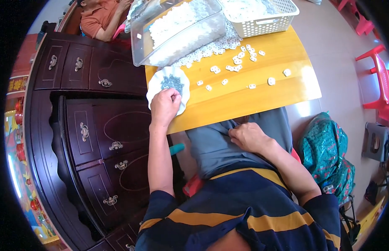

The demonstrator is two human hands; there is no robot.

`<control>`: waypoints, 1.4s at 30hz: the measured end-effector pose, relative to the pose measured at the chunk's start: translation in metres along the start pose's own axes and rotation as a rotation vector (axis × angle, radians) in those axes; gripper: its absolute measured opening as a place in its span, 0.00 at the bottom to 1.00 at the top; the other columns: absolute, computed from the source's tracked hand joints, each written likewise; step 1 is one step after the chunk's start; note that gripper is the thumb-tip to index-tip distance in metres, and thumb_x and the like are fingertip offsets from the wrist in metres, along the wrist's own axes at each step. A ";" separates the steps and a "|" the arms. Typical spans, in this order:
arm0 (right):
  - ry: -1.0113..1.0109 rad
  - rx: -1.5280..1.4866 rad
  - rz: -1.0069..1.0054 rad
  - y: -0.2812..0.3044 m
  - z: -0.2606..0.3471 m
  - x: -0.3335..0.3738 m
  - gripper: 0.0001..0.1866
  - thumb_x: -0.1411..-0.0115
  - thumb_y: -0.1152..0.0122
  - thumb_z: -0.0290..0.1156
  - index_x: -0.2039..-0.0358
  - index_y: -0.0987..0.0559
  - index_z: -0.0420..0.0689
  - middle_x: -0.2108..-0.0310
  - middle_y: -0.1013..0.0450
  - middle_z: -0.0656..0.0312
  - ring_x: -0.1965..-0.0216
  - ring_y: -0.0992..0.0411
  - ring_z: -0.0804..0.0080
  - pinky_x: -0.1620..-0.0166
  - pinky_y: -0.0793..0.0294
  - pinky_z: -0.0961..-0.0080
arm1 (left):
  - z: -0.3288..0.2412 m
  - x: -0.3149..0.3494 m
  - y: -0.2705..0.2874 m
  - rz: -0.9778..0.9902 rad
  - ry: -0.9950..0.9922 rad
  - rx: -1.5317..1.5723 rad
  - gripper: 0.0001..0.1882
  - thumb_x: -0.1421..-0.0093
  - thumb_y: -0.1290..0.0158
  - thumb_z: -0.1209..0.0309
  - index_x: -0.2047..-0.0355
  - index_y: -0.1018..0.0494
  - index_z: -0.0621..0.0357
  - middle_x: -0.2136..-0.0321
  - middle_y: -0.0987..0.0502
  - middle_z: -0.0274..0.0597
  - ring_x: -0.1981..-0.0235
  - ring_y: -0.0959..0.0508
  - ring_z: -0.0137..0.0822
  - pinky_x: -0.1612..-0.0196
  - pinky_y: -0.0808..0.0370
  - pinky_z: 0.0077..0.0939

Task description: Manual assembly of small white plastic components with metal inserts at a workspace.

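My left hand (pixel 164 105) rests on a white dish (pixel 157 82) at the table's near left corner, its fingertips pinched in a heap of small grey metal parts (pixel 172 82). Whether it holds one I cannot tell. My right hand (pixel 247 136) lies on my lap below the wooden table's (pixel 282 90) near edge, fingers curled against my grey trousers, with nothing visible in it. Small white plastic pieces (pixel 236 62) are scattered across the tabletop beyond the dish.
A clear plastic tub (pixel 177 31) of white pieces and a white mesh basket (pixel 265 19) stand at the table's far side. A dark wooden cabinet (pixel 90 125) flanks my left. A green bag (pixel 324 154) sits on the floor at right. Another person (pixel 100 19) sits beyond.
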State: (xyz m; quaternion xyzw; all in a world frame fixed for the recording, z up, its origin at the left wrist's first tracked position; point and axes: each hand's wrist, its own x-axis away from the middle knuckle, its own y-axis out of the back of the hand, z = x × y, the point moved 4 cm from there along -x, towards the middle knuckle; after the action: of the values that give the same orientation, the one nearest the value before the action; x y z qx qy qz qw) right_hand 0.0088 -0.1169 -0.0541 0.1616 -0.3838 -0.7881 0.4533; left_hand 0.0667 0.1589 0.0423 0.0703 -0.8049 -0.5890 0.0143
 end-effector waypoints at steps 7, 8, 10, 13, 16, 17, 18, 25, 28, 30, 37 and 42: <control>-0.003 -0.003 -0.001 0.002 0.001 0.001 0.10 0.38 0.38 0.37 0.65 0.18 0.44 0.69 0.19 0.50 0.63 0.19 0.51 0.58 0.20 0.56 | 0.004 -0.005 0.001 0.057 0.013 0.010 0.04 0.43 0.40 0.71 0.73 0.19 0.56 0.73 0.19 0.43 0.70 0.18 0.48 0.65 0.23 0.41; 0.001 -0.003 -0.001 0.002 0.001 0.001 0.10 0.38 0.38 0.37 0.65 0.18 0.44 0.69 0.19 0.50 0.63 0.19 0.50 0.58 0.20 0.56 | 0.005 -0.005 0.001 0.051 -0.023 0.045 0.04 0.43 0.40 0.71 0.73 0.20 0.56 0.73 0.19 0.43 0.70 0.18 0.48 0.65 0.23 0.41; 0.005 -0.002 0.000 0.002 0.002 0.000 0.10 0.38 0.38 0.37 0.65 0.18 0.43 0.69 0.19 0.49 0.63 0.19 0.50 0.58 0.20 0.56 | 0.005 -0.005 0.000 0.044 -0.058 0.080 0.04 0.43 0.40 0.70 0.73 0.20 0.56 0.72 0.19 0.43 0.69 0.18 0.48 0.65 0.23 0.42; 0.004 -0.002 -0.004 0.002 0.003 0.000 0.10 0.38 0.38 0.37 0.65 0.18 0.43 0.69 0.19 0.49 0.63 0.19 0.50 0.58 0.20 0.56 | 0.004 -0.005 0.001 0.023 -0.085 0.044 0.05 0.43 0.39 0.70 0.74 0.20 0.56 0.72 0.19 0.43 0.69 0.18 0.47 0.65 0.23 0.41; 0.011 -0.005 -0.022 0.003 0.003 0.001 0.10 0.38 0.38 0.37 0.65 0.18 0.43 0.69 0.19 0.49 0.64 0.19 0.50 0.58 0.20 0.57 | 0.001 -0.008 0.000 0.032 -0.105 -0.026 0.04 0.43 0.40 0.71 0.74 0.20 0.57 0.73 0.20 0.43 0.70 0.19 0.47 0.65 0.23 0.41; 0.018 -0.007 -0.025 0.003 0.003 0.001 0.10 0.38 0.38 0.37 0.65 0.19 0.43 0.69 0.19 0.50 0.64 0.19 0.50 0.59 0.20 0.57 | -0.001 -0.008 0.001 0.043 -0.100 -0.017 0.04 0.43 0.40 0.71 0.74 0.21 0.57 0.74 0.20 0.43 0.70 0.19 0.47 0.65 0.23 0.41; 0.024 -0.008 -0.028 0.003 0.003 0.001 0.10 0.38 0.38 0.37 0.64 0.19 0.43 0.70 0.19 0.50 0.64 0.19 0.51 0.59 0.20 0.57 | -0.001 -0.009 0.001 0.055 -0.096 -0.008 0.04 0.43 0.40 0.72 0.74 0.21 0.57 0.74 0.20 0.43 0.70 0.19 0.47 0.66 0.23 0.41; 0.017 0.009 -0.017 0.000 0.002 0.000 0.11 0.38 0.38 0.37 0.64 0.19 0.43 0.70 0.19 0.50 0.64 0.19 0.51 0.59 0.20 0.58 | 0.003 -0.010 0.001 0.054 -0.125 -0.032 0.04 0.43 0.41 0.72 0.74 0.22 0.58 0.74 0.20 0.44 0.71 0.19 0.47 0.66 0.24 0.41; 0.012 0.015 -0.021 -0.001 0.002 0.000 0.10 0.38 0.39 0.37 0.64 0.18 0.43 0.71 0.19 0.50 0.64 0.19 0.51 0.59 0.20 0.58 | 0.006 -0.009 0.001 0.069 -0.116 0.004 0.04 0.43 0.41 0.72 0.73 0.21 0.58 0.72 0.20 0.44 0.69 0.19 0.47 0.65 0.23 0.40; 0.022 0.010 -0.016 -0.001 0.002 0.000 0.10 0.38 0.39 0.36 0.65 0.18 0.44 0.71 0.19 0.50 0.65 0.18 0.51 0.60 0.20 0.57 | 0.005 -0.009 0.003 0.089 -0.110 0.032 0.04 0.42 0.41 0.73 0.69 0.20 0.61 0.72 0.18 0.46 0.69 0.17 0.43 0.63 0.22 0.33; 0.026 0.013 -0.033 -0.003 0.001 0.000 0.09 0.38 0.39 0.36 0.65 0.18 0.44 0.71 0.19 0.50 0.65 0.19 0.51 0.60 0.19 0.57 | 0.003 -0.012 0.005 0.091 -0.134 0.036 0.05 0.43 0.40 0.73 0.69 0.18 0.61 0.72 0.18 0.47 0.69 0.17 0.43 0.63 0.22 0.33; 0.028 0.005 -0.023 -0.002 0.001 0.001 0.09 0.38 0.40 0.36 0.65 0.18 0.44 0.71 0.19 0.50 0.65 0.18 0.51 0.60 0.19 0.57 | 0.003 -0.018 -0.002 0.118 -0.083 -0.060 0.04 0.46 0.42 0.71 0.75 0.20 0.56 0.73 0.18 0.44 0.70 0.18 0.48 0.64 0.22 0.43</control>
State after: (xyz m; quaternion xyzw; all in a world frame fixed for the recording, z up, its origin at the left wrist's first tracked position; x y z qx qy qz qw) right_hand 0.0068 -0.1164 -0.0550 0.1780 -0.3777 -0.7899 0.4492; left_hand 0.0842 0.1638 0.0405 -0.0023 -0.7896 -0.6134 0.0178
